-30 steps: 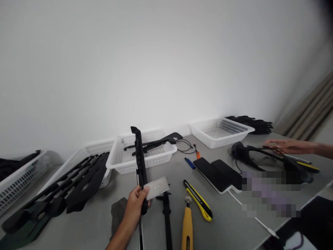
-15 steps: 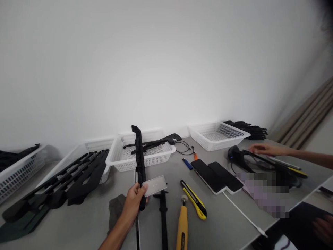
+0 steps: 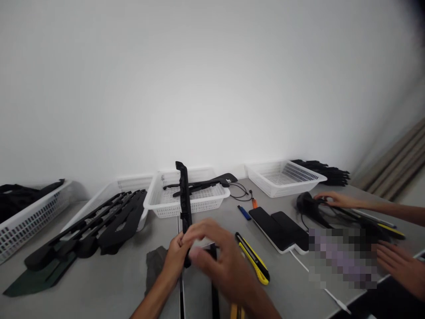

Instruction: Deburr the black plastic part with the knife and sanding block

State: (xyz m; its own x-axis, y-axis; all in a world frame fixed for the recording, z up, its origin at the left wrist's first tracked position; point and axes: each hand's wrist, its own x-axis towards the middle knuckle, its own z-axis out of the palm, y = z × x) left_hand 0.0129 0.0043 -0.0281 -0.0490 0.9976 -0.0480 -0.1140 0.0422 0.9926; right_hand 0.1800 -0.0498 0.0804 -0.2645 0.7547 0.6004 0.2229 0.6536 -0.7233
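Observation:
A long, narrow black plastic part (image 3: pixel 184 199) stands nearly upright in my left hand (image 3: pixel 175 254), which grips it near its lower end. My right hand (image 3: pixel 226 266), slightly blurred, is in front of that lower end with thumb and fingers curved apart. It largely hides the pale, see-through flat piece beside the part. Below my right hand a black caliper (image 3: pixel 215 288) and a yellow-handled tool (image 3: pixel 237 311) are partly covered. A yellow utility knife (image 3: pixel 254 260) lies just to the right. Dark grey cloth (image 3: pixel 154 268) rests left of my left wrist.
White baskets (image 3: pixel 156 206) line the wall, one (image 3: pixel 275 188) at right. Black parts (image 3: pixel 122 226) lean at left. Two phones (image 3: pixel 274 230), a white cable (image 3: pixel 318 283) and a blue object (image 3: pixel 244 212) lie on the table. At right, another person's hands (image 3: pixel 338 199) are by a black headset-like device (image 3: pixel 308 206).
My right hand has come in from below, covering the pale flat piece and the yellow-handled tool. The view has shifted slightly left. The other person's second hand has moved up onto the table.

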